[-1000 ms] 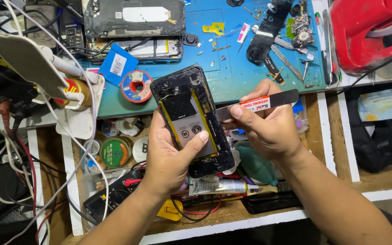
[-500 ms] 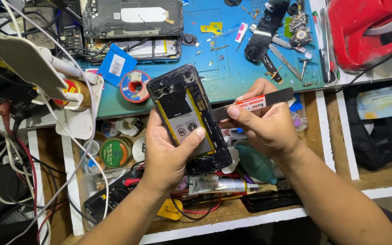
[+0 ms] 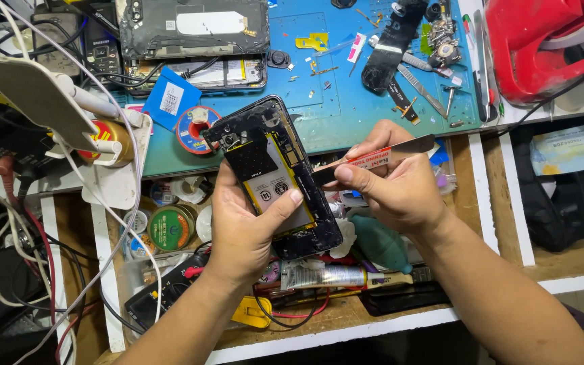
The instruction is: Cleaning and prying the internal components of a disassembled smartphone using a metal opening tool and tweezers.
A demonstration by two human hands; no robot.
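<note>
Right hand (image 3: 400, 186) lowered opening tool (image 3: 373, 159) toward phone (image 3: 272, 176) (tip hidden).

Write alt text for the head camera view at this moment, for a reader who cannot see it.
The left hand holds an opened phone with its battery exposed, while the right hand pinches a flat metal opening tool, tip at the phone's right edge. Behind lie a blue work mat with small parts and a solder wire spool.
</note>
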